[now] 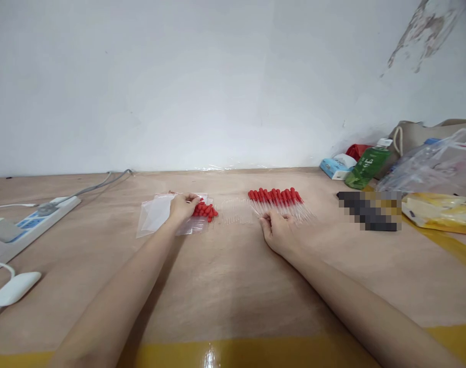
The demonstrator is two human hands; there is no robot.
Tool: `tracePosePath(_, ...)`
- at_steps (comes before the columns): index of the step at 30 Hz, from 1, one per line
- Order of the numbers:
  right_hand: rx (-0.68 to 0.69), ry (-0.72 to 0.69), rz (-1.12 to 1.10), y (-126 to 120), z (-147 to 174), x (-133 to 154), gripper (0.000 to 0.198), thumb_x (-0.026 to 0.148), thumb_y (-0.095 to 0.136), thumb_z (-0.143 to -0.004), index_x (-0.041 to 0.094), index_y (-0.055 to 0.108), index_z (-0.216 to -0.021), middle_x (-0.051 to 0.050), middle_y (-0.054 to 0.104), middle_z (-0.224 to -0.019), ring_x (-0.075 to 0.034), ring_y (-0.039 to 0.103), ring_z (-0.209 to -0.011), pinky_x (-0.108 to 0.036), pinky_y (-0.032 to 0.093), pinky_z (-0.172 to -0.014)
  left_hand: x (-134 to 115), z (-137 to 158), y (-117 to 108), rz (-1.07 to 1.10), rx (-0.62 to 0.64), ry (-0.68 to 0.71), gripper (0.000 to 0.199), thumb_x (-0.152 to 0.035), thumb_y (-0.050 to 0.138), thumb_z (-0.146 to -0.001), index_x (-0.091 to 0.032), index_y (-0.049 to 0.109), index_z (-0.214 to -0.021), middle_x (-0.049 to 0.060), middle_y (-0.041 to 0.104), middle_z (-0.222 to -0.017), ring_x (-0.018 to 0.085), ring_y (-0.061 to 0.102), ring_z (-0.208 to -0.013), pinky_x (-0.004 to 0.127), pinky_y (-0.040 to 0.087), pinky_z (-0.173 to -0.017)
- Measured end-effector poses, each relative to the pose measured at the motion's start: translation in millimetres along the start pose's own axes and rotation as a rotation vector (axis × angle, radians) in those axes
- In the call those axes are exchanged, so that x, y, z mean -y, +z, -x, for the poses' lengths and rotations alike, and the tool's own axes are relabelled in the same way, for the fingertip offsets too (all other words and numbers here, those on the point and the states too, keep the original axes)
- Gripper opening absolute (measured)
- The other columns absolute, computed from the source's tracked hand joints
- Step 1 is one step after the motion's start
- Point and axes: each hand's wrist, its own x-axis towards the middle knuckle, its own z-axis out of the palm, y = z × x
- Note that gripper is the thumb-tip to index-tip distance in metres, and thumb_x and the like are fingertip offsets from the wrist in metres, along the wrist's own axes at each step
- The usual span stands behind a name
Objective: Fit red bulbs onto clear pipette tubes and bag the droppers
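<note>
My left hand [184, 207] reaches over clear plastic zip bags [148, 217], its fingers pinched together at the edge of a pile of small red rubber bulbs [205, 210]. A bulb appears to be between the fingertips, partly hidden. To the right, a row of glass droppers with red bulbs [275, 196] lies side by side, tubes pointing toward me. My right hand [278, 229] rests over the tube ends, thumb and fingers closed on the thin glass tube of a dropper at the row's left end. Between the hands lie several bare glass tubes [235, 210].
On the left are a white power strip [56, 217] with cables and a white plug-like device [16, 289]. At the right stand a tissue pack [332, 167], a green bottle [369, 163], plastic bags [428, 166], a yellow packet [442, 212] and a blurred dark object [371, 210]. Yellow tape [233, 352] runs along the front.
</note>
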Motion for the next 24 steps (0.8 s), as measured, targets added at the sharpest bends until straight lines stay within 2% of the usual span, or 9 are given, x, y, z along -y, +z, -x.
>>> tracePosePath(4, -0.023, 0.004, -0.054, 2.9, 0.6, -2.0, 0.020, 0.023, 0.041, -0.083, 0.018, 0.051, -0.099, -0.003, 0.066, -0.080, -0.016, 0.059, -0.072, -0.034, 0.027, -0.081, -3.8, -2.5, -2.6, 0.035, -0.099, -0.028, 0.022, -0.034, 0.060, -0.068, -0.017, 0.065, -0.081, 0.003, 0.066, -0.075, 0.017, 0.060, -0.066, 0.026, 0.046, -0.063)
tracePosePath(6, -0.055, -0.017, -0.053, 4.2, 0.6, -3.2, 0.027, 0.021, 0.039, -0.084, 0.016, 0.049, -0.109, -0.004, 0.066, -0.084, -0.017, 0.059, -0.075, -0.034, 0.028, -0.080, -8.5, 4.7, -4.5, 0.052, -0.214, -0.019, 0.028, -0.036, 0.054, -0.075, -0.016, 0.062, -0.093, 0.005, 0.065, -0.084, 0.017, 0.060, -0.072, 0.027, 0.046, -0.067)
tracePosePath(8, -0.077, -0.057, -0.022, 4.0, 0.7, -3.1, 0.028, 0.019, 0.037, -0.085, 0.017, 0.051, -0.109, -0.005, 0.065, -0.087, -0.017, 0.059, -0.077, -0.033, 0.028, -0.079, -14.1, 21.3, -4.4, 0.071, -0.333, 0.062, 0.030, -0.034, 0.047, -0.080, -0.016, 0.058, -0.102, 0.006, 0.062, -0.089, 0.017, 0.058, -0.075, 0.029, 0.046, -0.071)
tracePosePath(9, -0.079, -0.081, -0.006, 3.1, 0.9, -2.3, 0.026, 0.018, 0.037, -0.085, 0.018, 0.054, -0.105, -0.005, 0.065, -0.088, -0.017, 0.058, -0.078, -0.033, 0.028, -0.079, -16.8, 33.0, -3.2, 0.078, -0.320, 0.160, 0.028, -0.032, 0.046, -0.081, -0.016, 0.059, -0.101, 0.005, 0.061, -0.084, 0.018, 0.058, -0.076, 0.030, 0.046, -0.072)
tracePosePath(11, -0.060, -0.133, -0.001, 0.1, 1.6, 1.0, 0.024, 0.017, 0.036, -0.086, 0.019, 0.056, -0.097, -0.006, 0.064, -0.090, -0.017, 0.057, -0.078, -0.033, 0.029, -0.079, -20.8, 60.1, 1.6, 0.077, -0.172, 0.383, 0.024, -0.028, 0.045, -0.083, -0.019, 0.061, -0.099, 0.005, 0.059, -0.083, 0.018, 0.055, -0.084, 0.031, 0.045, -0.076)
tracePosePath(12, -0.042, -0.159, -0.015, -1.6, 2.3, 3.4, 0.023, 0.017, 0.035, -0.086, 0.019, 0.056, -0.095, -0.006, 0.063, -0.090, -0.016, 0.057, -0.078, -0.033, 0.029, -0.079, -22.0, 73.5, 4.7, 0.080, -0.075, 0.473, 0.023, -0.027, 0.044, -0.084, -0.020, 0.061, -0.099, 0.005, 0.056, -0.086, 0.018, 0.054, -0.086, 0.031, 0.045, -0.077)
tracePosePath(14, 0.000, -0.209, -0.066, -4.5, 4.2, 8.6, 0.021, 0.018, 0.035, -0.087, 0.018, 0.055, -0.092, -0.006, 0.063, -0.089, -0.016, 0.056, -0.078, -0.032, 0.029, -0.079, -22.8, 95.3, 10.5, 0.090, 0.035, 0.618, 0.020, -0.025, 0.045, -0.084, -0.020, 0.062, -0.094, 0.006, 0.051, -0.089, 0.018, 0.052, -0.089, 0.031, 0.045, -0.078)
tracePosePath(18, 0.062, -0.295, -0.163, -5.2, 8.8, 16.6, 0.018, 0.024, 0.036, -0.087, 0.018, 0.054, -0.087, -0.003, 0.062, -0.079, -0.013, 0.053, -0.068, -0.032, 0.029, -0.080, -22.4, 109.6, 15.2, 0.106, 0.157, 0.674, 0.015, -0.024, 0.047, -0.085, -0.019, 0.060, -0.090, 0.006, 0.050, -0.096, 0.018, 0.050, -0.096, 0.034, 0.042, -0.085)
tracePosePath(24, 0.057, -0.336, -0.186, -2.1, 10.8, 20.0, 0.018, 0.026, 0.038, -0.087, 0.018, 0.055, -0.086, 0.000, 0.060, -0.070, -0.010, 0.050, -0.060, -0.032, 0.028, -0.081, -24.3, 106.7, 10.5, 0.093, 0.201, 0.692, 0.014, -0.025, 0.047, -0.085, -0.019, 0.057, -0.092, 0.005, 0.057, -0.091, 0.018, 0.051, -0.092, 0.033, 0.042, -0.082)
